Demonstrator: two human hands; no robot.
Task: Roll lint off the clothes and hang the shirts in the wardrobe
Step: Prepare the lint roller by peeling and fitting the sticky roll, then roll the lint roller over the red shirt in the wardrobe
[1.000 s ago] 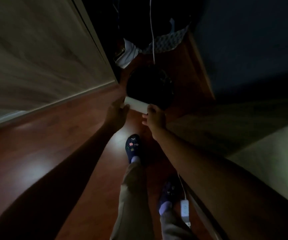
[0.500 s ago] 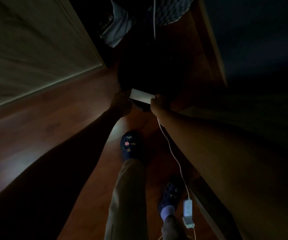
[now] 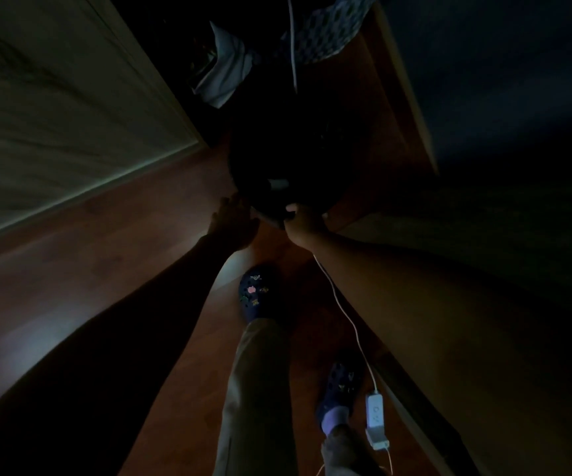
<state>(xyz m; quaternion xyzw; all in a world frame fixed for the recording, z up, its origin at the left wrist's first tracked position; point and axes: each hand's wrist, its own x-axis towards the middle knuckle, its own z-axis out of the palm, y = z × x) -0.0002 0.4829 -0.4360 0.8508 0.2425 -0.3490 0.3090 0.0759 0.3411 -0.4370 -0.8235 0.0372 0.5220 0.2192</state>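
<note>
A: Stage?
B: Early, judging from this. Seeing no lint roller for sure, no hanger, no shirt on a rail. Too dark for more.
A: Grips?
B: Clamping right grip (image 3: 303, 223) round near edge of dark bundle (image 3: 277, 156), fingers curled. Holding left grip (image 3: 233, 223) flat and spread at 9 o'clock of the right one, nothing in it. Cannot tell if touching bundle or just beside.
A: Bundle = clothes?
B: Probably, only guessing. Cannot tell garment from bag. Spotting small pale patch (image 3: 277, 183) on it, unidentifiable.
A: Other clothes?
B: Seeing pale garment (image 3: 222, 80) and patterned cloth (image 3: 325, 32) up at 12 o'clock, in dark opening beside pale panel (image 3: 71, 115) at 10 o'clock, likely the wardrobe. Cannot tell whether hung or just heaped.
A: Left to do?
B: Practically everything, by the look: rolling, getting shirts onto hangers, hanging them. Also noting white cable (image 3: 346, 314) from under right wrist down to white adapter (image 3: 375, 420) at 5 o'clock, above wooden floor (image 3: 123, 235). Possible snag near the feet
</note>
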